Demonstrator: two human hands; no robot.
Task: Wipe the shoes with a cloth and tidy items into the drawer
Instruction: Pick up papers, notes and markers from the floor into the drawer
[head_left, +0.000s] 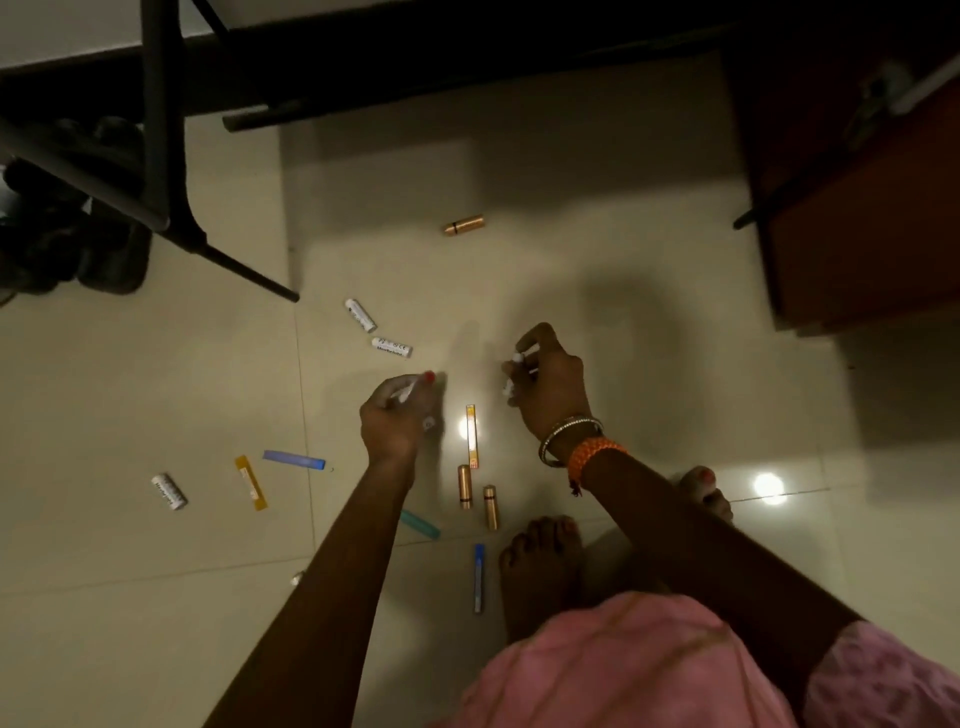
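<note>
Small items lie scattered on the pale tiled floor. My left hand grips a white tube just above the floor. My right hand holds several white tubes in curled fingers. Two white tubes lie beyond my left hand, and another white tube lies far left. Three copper tubes show: one far off, two near my foot. Yellow strips, blue sticks and a teal stick lie around my arms. Dark shoes stand at the left.
Black metal furniture legs rise at the upper left above the shoes. A red-brown wooden cabinet stands at the right. My bare feet and pink garment fill the lower right.
</note>
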